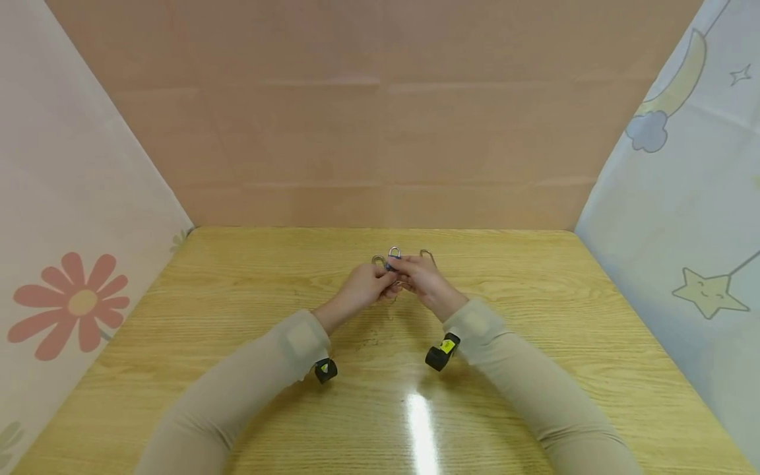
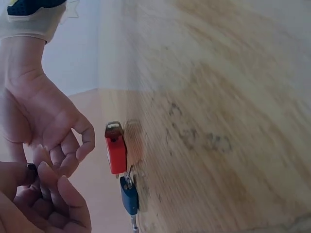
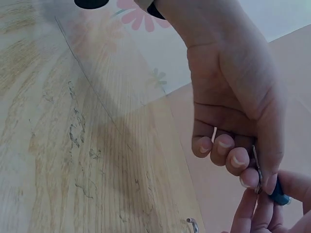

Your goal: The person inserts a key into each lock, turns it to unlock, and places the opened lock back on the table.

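In the head view both hands meet over the table. My right hand (image 1: 424,280) grips a small blue padlock (image 1: 394,262) with its silver shackle up. Just below it, my left hand (image 1: 368,284) pinches a thin silver key (image 3: 257,162) between thumb and fingers. The right wrist view shows the blue padlock's end beside the left thumb; fingers hide most of lock and key. On the table past the right hand lie a red padlock (image 2: 116,154) with a key head at its end and a second blue padlock (image 2: 129,195) with keys.
Another padlock's shackle (image 1: 378,259) shows beyond the left hand, its body hidden. The wooden table (image 1: 285,264) ends at a plain pinkish back wall (image 1: 380,145). Patterned panels (image 1: 671,218) stand on both sides. Dark wrist cameras (image 1: 442,353) hang under the sleeves.
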### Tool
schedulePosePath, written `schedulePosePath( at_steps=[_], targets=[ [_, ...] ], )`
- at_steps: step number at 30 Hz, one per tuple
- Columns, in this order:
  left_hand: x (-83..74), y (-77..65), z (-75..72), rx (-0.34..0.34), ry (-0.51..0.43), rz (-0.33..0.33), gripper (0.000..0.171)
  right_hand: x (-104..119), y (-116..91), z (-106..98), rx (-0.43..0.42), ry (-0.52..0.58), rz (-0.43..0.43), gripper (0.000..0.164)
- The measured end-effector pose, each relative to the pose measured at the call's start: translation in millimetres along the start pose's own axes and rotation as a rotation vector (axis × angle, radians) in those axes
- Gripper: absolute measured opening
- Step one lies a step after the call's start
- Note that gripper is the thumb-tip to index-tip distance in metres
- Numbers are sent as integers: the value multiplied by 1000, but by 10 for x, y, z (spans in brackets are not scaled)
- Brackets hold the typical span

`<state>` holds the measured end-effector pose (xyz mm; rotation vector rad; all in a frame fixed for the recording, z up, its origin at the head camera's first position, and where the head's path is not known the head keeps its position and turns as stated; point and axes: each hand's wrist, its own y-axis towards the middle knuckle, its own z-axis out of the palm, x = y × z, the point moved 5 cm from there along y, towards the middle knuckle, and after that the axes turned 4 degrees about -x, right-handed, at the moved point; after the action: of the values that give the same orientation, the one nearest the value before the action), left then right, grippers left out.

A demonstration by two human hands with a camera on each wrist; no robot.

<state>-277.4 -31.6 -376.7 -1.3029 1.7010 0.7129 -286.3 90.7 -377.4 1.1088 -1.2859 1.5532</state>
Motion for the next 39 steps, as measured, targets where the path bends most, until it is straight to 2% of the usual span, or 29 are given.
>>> schedulePosePath(
  at_steps=[3,5,7,8,10,14,15,17,20,23,27,29,31,32,34,39],
  targets=[
    [-26,2,-22,-31,169,46,40,-24,18,0,-29,-19,-3,17],
    [-41,2,-25,-43,242,65,40,-34,24,-2,-43,-33,-7,20],
    [-48,0,-32,-38,273,75,41,-35,22,-1,-46,-48,-13,21],
    [-41,4,-33,-27,249,72,40,-35,20,0,-43,-48,-15,21],
    [-4,11,-24,35,83,30,39,-31,12,1,-30,-37,-18,20],
    [114,23,18,179,-424,-151,35,-14,-3,4,27,23,-19,22],
    [131,20,26,195,-506,-193,34,-10,-5,7,40,35,-19,24],
    [153,23,24,191,-541,-213,33,-4,-5,12,56,49,-21,27],
    [139,38,-4,137,-415,-155,34,-5,3,23,44,46,-25,29],
    [85,39,-47,65,-218,-77,35,-8,6,32,14,28,-31,28],
    [-1,20,-90,10,31,7,36,-10,-7,40,-15,-16,-41,25],
    [-29,15,-101,-4,119,35,37,-7,-13,41,-28,-26,-41,26],
    [-46,16,-105,-8,166,53,38,-2,-20,39,-32,-32,-43,26],
    [-43,22,-101,-2,149,52,38,3,-19,37,-38,-32,-44,25],
    [-25,37,-80,30,40,26,38,13,-16,32,-43,-23,-52,22],
    [87,49,23,175,-475,-189,36,38,-5,16,-16,34,-85,18]
  ],
)
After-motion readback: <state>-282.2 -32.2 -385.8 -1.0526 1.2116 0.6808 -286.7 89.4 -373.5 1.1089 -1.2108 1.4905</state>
